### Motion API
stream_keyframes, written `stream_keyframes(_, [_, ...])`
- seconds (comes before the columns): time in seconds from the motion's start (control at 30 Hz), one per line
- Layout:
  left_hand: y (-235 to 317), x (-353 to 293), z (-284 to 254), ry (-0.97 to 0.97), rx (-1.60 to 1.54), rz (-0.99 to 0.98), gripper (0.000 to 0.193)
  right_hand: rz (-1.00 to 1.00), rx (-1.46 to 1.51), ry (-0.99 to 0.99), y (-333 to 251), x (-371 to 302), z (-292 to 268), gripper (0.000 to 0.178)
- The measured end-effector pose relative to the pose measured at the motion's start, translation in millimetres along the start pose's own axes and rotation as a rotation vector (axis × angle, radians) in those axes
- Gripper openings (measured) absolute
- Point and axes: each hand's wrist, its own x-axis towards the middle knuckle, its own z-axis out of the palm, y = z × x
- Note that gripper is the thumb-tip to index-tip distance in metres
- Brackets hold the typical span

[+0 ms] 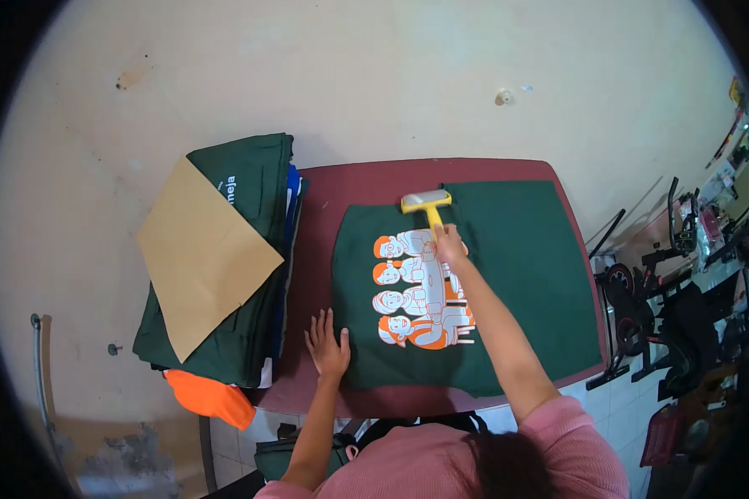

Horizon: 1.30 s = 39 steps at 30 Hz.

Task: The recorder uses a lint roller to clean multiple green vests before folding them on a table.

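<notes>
A dark green cloth (524,274) lies spread over the maroon table, with a printed picture of orange and white cartoon figures (424,291) on its left part. In my right hand (448,244) is the yellow handle of a lint roller (427,200). Its pale roller head rests at the far edge of the cloth, beyond the print. My right fingers are wrapped round the handle. At the cloth's left edge, my left hand (328,345) lies flat with its fingers spread, holding nothing.
To the left stands a stack of folded dark green cloths (262,158), with a brown paper sheet (208,258) on top and an orange cloth (212,397) below. The maroon tabletop (324,187) meets a pale wall (349,75). An exercise bike (632,308) stands at the right.
</notes>
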Motion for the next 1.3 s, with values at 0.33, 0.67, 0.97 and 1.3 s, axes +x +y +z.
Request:
stream_keyframes(0.33, [-20, -5, 10, 0.03, -0.11, -0.012, 0.057, 0.152, 0.03, -0.228, 33, -152, -82, 0.026])
stream_keyframes(0.67, [108, -22, -11, -0.287, -0.711, 0.368, 0.029, 0.312, 0.117, 0.108, 86, -411, -153, 0.025])
stream_keyframes(0.97, [139, -134, 4, -0.632, -0.232, 0.548, 0.041, 0.121, -0.052, -0.021, 13, -57, -87, 0.041])
stream_keyframes(1.3, [195, -167, 4, -0.588, -0.332, 0.036, 0.044, 0.44, 0.385, -0.195, -6, 53, -80, 0.044])
